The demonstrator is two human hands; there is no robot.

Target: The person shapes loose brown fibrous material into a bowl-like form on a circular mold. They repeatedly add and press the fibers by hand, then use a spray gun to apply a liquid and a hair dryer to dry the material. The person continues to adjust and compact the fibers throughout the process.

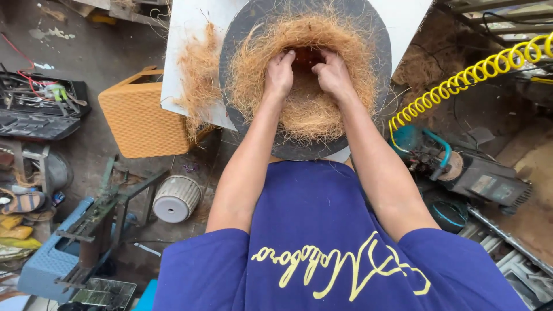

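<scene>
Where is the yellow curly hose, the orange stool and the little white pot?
yellow curly hose [472, 74], head view, middle of its coils
orange stool [141, 118], head view, its woven seat
little white pot [174, 198], head view, its ribbed side

fibre [305, 109] on disc [242, 34], stool [141, 118] left

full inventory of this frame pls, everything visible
fibre mat: 1, tan, ring on the disc, both hands pressed into its hollow
disc: 1, dark grey, on the board
board: 1, white, top centre
loose fibre: 1 clump, tan, on board left of disc
stool: 1, orange, left of board
pot: 1, white, lying on floor
toolbox: 1, black, open, far left
hose: 1, yellow coil, right
left hand: in the hollow
right hand: in the hollow
</scene>
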